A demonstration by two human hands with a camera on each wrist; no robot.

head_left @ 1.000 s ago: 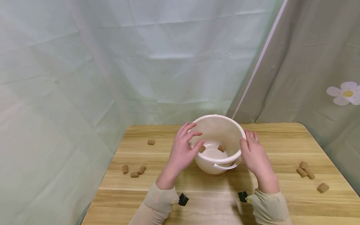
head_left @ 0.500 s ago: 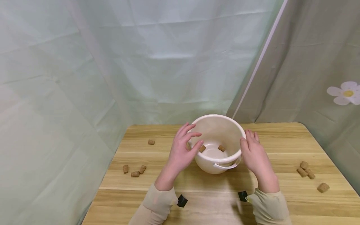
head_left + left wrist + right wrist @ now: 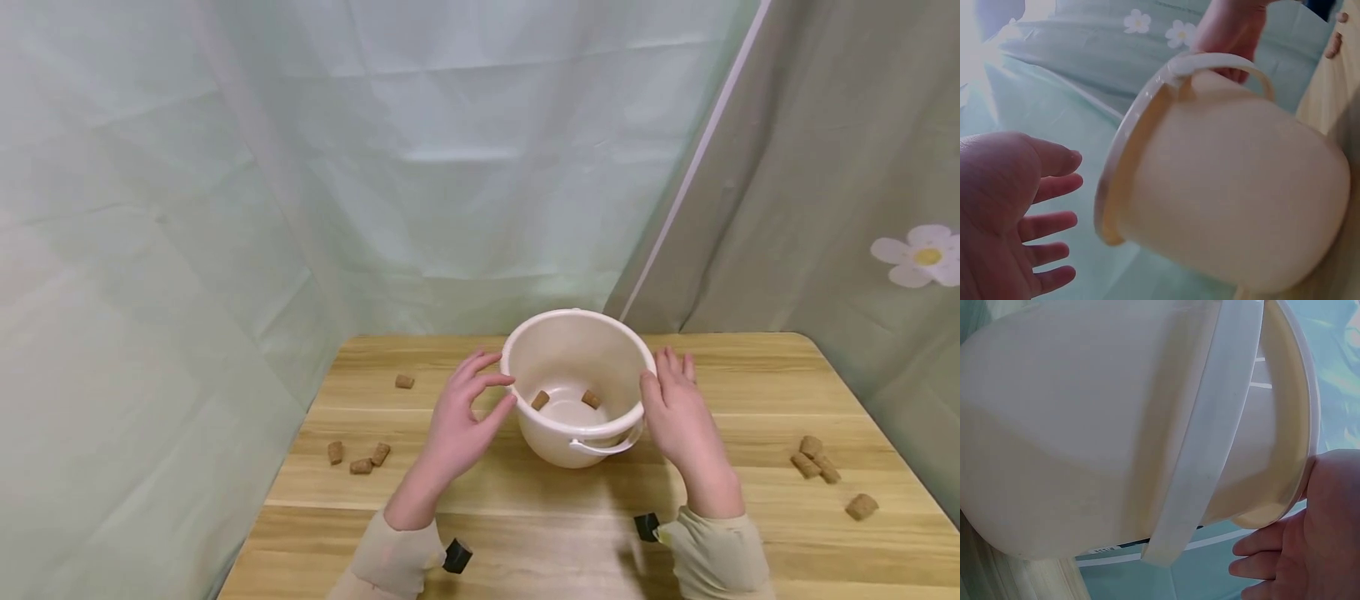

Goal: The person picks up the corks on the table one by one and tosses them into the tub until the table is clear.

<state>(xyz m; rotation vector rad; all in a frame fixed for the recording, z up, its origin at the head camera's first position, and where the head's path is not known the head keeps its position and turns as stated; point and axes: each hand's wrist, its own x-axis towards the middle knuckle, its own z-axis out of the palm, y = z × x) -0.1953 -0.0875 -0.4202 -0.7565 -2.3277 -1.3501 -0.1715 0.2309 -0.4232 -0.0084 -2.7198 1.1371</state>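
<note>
A cream bucket [image 3: 577, 446] stands upright on the wooden table, its handle hanging down on the near right side. Two corks [image 3: 591, 399] lie on its bottom. My left hand [image 3: 462, 421] hovers at the left of the rim, fingers spread and holding nothing; the left wrist view shows a gap between its fingertips and the bucket. At the other side, my right hand [image 3: 678, 417] rests against the rim, thumb at the edge and fingers extended along the outside. In the right wrist view, its thumb is mostly hidden.
On the left of the table lie several loose corks [image 3: 361, 467], one [image 3: 404, 381] farther back. More corks [image 3: 806, 464] sit at the right, with a single cork [image 3: 862, 506] nearer. Pale curtains [image 3: 465, 167] hang behind the table.
My left hand has drawn back to the left, from over the bucket's rim to beside it. The right hand, bucket and corks have stayed in place.
</note>
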